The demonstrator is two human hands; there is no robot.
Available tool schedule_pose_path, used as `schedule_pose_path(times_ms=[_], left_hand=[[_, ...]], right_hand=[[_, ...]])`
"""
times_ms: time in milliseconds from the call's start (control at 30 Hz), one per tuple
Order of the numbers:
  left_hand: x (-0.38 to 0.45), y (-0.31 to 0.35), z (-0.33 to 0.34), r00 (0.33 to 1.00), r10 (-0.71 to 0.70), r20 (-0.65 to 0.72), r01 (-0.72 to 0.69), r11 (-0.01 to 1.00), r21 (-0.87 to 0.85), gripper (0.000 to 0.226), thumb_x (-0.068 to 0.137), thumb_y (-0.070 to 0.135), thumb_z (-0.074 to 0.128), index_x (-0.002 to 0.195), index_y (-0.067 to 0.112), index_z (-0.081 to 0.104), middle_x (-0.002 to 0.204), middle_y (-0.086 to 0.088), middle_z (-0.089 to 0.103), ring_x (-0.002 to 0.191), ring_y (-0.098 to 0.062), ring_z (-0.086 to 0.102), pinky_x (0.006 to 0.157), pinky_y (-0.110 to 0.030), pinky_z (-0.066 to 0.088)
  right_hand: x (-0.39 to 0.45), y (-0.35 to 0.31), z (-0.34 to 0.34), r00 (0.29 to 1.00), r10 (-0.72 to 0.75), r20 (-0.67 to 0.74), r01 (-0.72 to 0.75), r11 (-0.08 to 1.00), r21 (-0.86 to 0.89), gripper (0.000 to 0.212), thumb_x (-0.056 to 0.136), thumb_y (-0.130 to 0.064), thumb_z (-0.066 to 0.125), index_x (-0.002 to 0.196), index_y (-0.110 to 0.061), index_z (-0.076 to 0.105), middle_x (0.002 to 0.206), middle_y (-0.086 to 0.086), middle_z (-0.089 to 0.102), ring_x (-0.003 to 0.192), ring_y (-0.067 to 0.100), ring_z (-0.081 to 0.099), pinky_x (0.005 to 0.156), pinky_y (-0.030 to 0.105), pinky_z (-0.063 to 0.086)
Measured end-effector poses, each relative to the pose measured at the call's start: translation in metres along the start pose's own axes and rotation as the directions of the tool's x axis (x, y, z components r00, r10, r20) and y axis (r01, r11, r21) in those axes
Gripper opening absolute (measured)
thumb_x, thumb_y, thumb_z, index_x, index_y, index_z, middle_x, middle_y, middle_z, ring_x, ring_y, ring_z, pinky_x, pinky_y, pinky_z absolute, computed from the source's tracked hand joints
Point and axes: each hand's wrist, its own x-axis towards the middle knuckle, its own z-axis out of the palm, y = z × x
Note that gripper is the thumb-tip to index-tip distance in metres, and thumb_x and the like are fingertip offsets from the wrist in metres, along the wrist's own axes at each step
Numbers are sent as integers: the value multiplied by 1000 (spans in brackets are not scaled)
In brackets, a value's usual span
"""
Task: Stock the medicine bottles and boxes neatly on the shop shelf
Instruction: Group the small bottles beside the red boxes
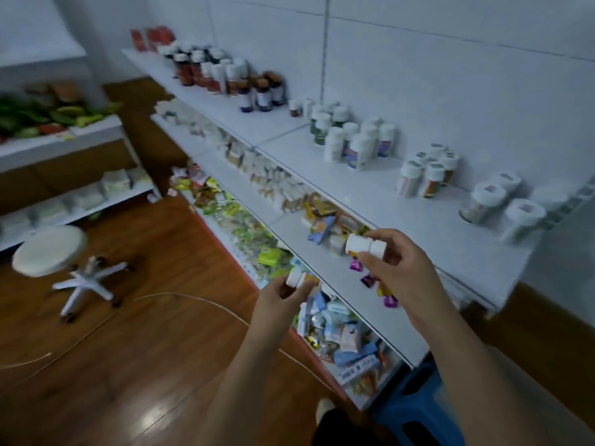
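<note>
Looking down from the head view, two small white bottles are seen held out before a white tiered shelf (380,194). One white bottle (365,245) is pinched on its side by the right hand (397,268), thumb below and fingers above, its cap toward the right, above the front edge of the second tier. A second, orange-labelled bottle (297,279) is gripped by the left hand (278,299), its white cap turned toward the camera, and is held lower, over the bottom tier and apart from the first bottle. On the top tier, white-capped bottles (354,140) are grouped in clusters near the wall, with dark brown bottles (262,91) farther along and larger white-lidded jars (502,204) at the near end. Mixed coloured packets and boxes (338,329) are heaped on the bottom tier. A white swivel stool (48,249) is stood on the wooden floor (145,349), where a thin pale cable (199,300) is trailed.
</note>
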Motion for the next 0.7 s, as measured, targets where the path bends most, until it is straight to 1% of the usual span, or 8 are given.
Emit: schedule_pose_path(times_ms=[133,200,267,300,367,500,600,700], left_hand=[[33,7,-51,995,-4,-104,-8,994,-109,25,94,36,61,113,20,66,84,-2,64,71,-12,57,66,-25,48],[59,11,-75,993,-2,-121,-20,983,-183,27,96,31,58,122,23,61,97,0,67,82,-10,66,79,-25,56],[88,21,-99,992,-3,-130,-28,971,-237,33,99,26,54,131,20,53,109,-4,65,96,-10,69,91,-31,56],[103,28,-111,990,2,-140,-36,971,-235,35,100,24,53,135,19,49,113,-6,63,100,-11,69,93,-32,56],[132,45,-135,985,16,-170,-53,975,-217,39,100,21,52,139,19,44,119,-9,61,102,-10,69,92,-29,56],[185,79,-180,959,30,-283,-68,989,-128,34,96,24,59,129,25,49,121,-4,62,101,-10,69,83,-24,57],[223,96,-211,942,49,-332,-89,990,-106,25,95,24,60,119,24,53,118,-2,64,100,-10,69,78,-20,55],[260,105,-239,934,34,-355,-88,986,-139,23,96,22,59,119,22,54,117,-1,65,100,-10,69,77,-20,55]], right_hand=[[53,-7,58,991,-49,124,47,999,19,23,85,-14,75,99,-31,67,95,-6,70,76,1,64,62,18,51],[89,-12,87,981,-76,179,71,997,34,22,86,-15,74,98,-33,69,93,-6,71,73,2,63,61,17,50],[126,-20,115,969,-103,226,84,992,90,20,89,-14,70,99,-32,70,93,-7,71,75,8,63,67,21,53],[146,-25,129,962,-116,247,90,989,117,20,91,-13,68,101,-30,69,94,-7,70,77,9,64,69,21,53],[184,-35,156,950,-132,283,86,982,167,19,94,-13,64,105,-29,68,103,-5,69,85,11,66,76,21,55],[259,-51,205,922,-152,356,76,973,218,26,95,-22,64,115,-38,66,118,-6,68,106,12,67,96,38,53],[312,-65,241,912,-167,375,92,974,209,34,92,-26,67,121,-44,61,120,-8,67,109,12,66,88,36,54],[357,-74,276,914,-173,368,93,969,227,37,86,-29,72,119,-39,59,117,-4,68,106,16,68,95,43,54]])
